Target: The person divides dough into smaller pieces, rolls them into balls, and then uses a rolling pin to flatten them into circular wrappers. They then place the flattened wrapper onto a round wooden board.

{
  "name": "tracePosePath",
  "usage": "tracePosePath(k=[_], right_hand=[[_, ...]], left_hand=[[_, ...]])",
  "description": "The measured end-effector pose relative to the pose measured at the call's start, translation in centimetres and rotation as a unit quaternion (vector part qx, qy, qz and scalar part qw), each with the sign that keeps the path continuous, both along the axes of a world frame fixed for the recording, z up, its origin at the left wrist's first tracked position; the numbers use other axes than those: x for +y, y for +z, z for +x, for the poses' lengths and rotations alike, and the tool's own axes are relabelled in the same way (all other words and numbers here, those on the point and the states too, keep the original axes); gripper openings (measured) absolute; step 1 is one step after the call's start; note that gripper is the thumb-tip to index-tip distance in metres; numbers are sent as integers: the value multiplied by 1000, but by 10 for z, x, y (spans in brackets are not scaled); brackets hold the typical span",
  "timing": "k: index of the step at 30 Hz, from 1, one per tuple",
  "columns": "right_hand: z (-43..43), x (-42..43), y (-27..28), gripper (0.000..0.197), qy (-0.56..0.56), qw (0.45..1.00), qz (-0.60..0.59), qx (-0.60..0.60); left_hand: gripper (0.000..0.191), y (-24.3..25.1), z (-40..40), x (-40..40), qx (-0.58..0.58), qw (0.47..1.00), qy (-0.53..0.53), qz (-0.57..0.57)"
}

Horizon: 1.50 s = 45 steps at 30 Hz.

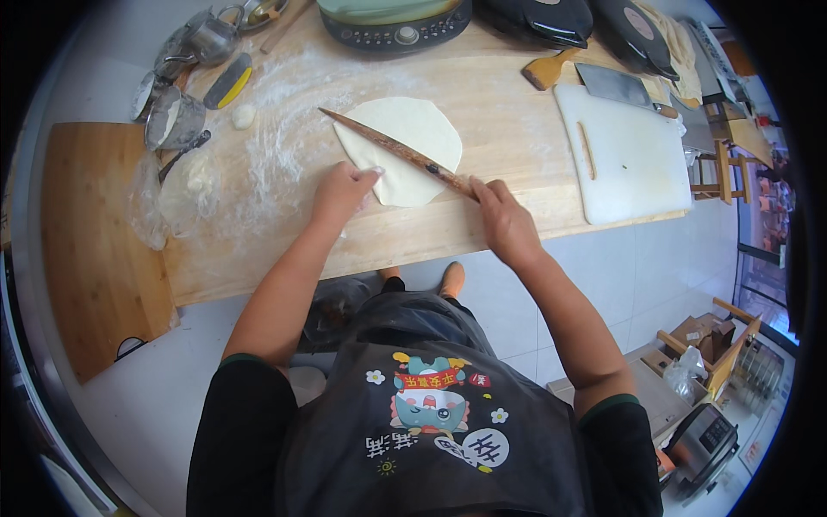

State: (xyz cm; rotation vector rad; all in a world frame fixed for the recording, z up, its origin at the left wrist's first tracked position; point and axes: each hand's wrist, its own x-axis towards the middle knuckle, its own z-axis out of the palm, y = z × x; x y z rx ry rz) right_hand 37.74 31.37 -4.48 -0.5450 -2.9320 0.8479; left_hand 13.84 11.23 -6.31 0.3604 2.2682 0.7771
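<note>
A thin, flat sheet of dough (413, 126) lies on the floured wooden board (517, 207) before me. Across it, slanting from upper left to lower right, runs a tapered wooden rolling pin (394, 147). My right hand (507, 216) grips the pin's lower right end, just past the dough's edge. At the sheet's lower left, my left hand (345, 194) pinches the dough edge between thumb and fingers. The pin's far tip points past the dough's upper left edge, and no hand is on it.
At left are a metal flour bowl (173, 123), a small dough ball (243, 117), a bagged dough lump (194, 187) and a scraper (229, 81). An electric griddle (400, 32) stands behind. On the right, a cleaver (614, 87) rests at a white cutting board (633, 161), near a wooden spatula (546, 70).
</note>
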Motion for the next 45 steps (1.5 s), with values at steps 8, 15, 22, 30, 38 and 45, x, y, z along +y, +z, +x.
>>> tracePosePath(k=[8,15,22,30,38,45], right_hand=[[16,39,-18,53,-28,986,156,53],[18,33,-15,58,60,978,170,100],[84,-26,-5,61,87,995,33,28],[28,26,-7,67,47,989,137,38],[43,-103,-29,77,25,990,-137,2],[111,-88,-19,71,-94,976,-188,-57]], left_hand=[[30,-5,-24,29,-23,979,80,185],[56,-15,-37,118,364,893,-188,183],[77,3,35,-39,300,841,-442,88],[61,-30,-19,64,396,862,-316,1],[69,-36,-43,-5,398,817,-411,72],[68,-21,63,120,385,810,-403,181]])
